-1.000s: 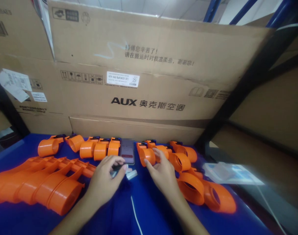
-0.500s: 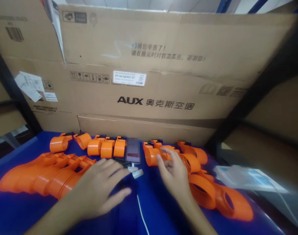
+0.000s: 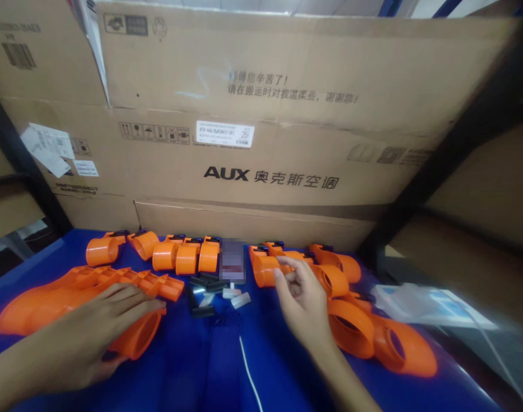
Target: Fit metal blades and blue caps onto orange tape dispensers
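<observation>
On the left, my left hand [image 3: 115, 323] lies over the nearest orange plastic tube piece [image 3: 143, 335] of a nested row [image 3: 42, 303], fingers on top and thumb at its lower edge. The round mouth of that piece faces right. My right hand [image 3: 302, 292] hovers by an orange ring-shaped piece [image 3: 265, 272] at the right, thumb and fingers apart and loosely curled, with nothing visible in them. Between the hands lie several small black parts [image 3: 201, 311] and pale metal-looking blocks [image 3: 240, 300], in front of a phone [image 3: 233, 260].
More orange pieces with black tops [image 3: 186, 258] line the back of the blue surface [image 3: 193, 366]. Wider orange tubes [image 3: 407, 349] lie at right, before a pale packet [image 3: 433, 303]. A white cable [image 3: 248, 372] runs frontward. A large cardboard sheet [image 3: 244, 206] stands behind.
My left hand has moved left and down from above the small parts onto the end orange piece, uncovering the black parts. My right hand has stayed nearly in place.
</observation>
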The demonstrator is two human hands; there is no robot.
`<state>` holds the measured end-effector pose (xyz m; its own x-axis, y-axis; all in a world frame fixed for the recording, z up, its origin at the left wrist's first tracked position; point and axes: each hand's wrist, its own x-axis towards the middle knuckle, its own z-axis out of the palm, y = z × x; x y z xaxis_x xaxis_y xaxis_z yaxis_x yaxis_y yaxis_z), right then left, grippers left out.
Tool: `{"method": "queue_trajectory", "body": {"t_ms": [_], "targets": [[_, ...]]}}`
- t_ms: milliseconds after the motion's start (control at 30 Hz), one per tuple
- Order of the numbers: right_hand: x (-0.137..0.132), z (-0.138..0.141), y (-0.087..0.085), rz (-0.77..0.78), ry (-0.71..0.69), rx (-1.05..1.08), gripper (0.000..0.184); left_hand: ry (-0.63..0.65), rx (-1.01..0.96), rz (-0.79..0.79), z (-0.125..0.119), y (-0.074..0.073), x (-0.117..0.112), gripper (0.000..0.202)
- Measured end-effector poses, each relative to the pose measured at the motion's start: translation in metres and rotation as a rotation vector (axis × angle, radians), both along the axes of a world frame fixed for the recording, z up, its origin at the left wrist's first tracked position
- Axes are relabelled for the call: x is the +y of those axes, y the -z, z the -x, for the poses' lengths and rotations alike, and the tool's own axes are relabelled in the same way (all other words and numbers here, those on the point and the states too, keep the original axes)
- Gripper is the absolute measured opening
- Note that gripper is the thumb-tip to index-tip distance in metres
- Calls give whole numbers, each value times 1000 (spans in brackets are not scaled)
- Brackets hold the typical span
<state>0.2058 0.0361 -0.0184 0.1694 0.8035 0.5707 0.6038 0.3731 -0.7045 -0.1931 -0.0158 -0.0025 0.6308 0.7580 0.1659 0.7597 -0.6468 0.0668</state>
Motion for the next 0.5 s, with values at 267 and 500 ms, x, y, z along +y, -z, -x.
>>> {"method": "queue_trajectory", "body": {"t_ms": [267,500], "targets": [[-9,6,-4,-31,-91,73,25,84,-65,-185,-31,-26,2,87],[-12,22,0,282,-468,322,37,458,-93,-86,-137,-23,14,89]]}}
